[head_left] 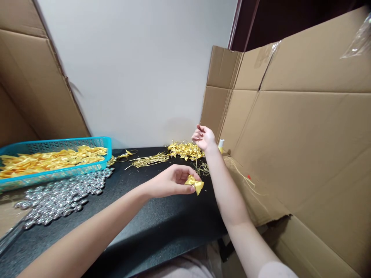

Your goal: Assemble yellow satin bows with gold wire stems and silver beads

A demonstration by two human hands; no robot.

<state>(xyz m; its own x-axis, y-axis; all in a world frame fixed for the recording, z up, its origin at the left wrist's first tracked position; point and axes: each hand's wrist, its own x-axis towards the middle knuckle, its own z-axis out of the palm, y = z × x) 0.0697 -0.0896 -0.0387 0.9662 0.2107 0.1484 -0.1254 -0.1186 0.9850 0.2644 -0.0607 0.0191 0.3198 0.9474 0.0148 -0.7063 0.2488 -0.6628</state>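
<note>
A small yellow satin bow (198,186) is pinched between the thumb and fingers of my left hand (175,181), over the dark tabletop. From the bow a thin gold cord (196,164) runs upward to my right hand (204,137), which is raised higher and farther away, its fingers curled closed around the cord. Behind the cord lies a pile of yellow bows (184,150) with gold loops. Left of that pile is a bundle of cut gold cords (149,160). The palm side of my left hand is partly hidden.
A turquoise basket (108,152) of yellow ribbon pieces stands at the left. Many silver beads (69,193) spread in front of it on the black table (162,220). Cardboard panels (304,146) wall the right side; a small white-topped bottle (221,143) stands near them.
</note>
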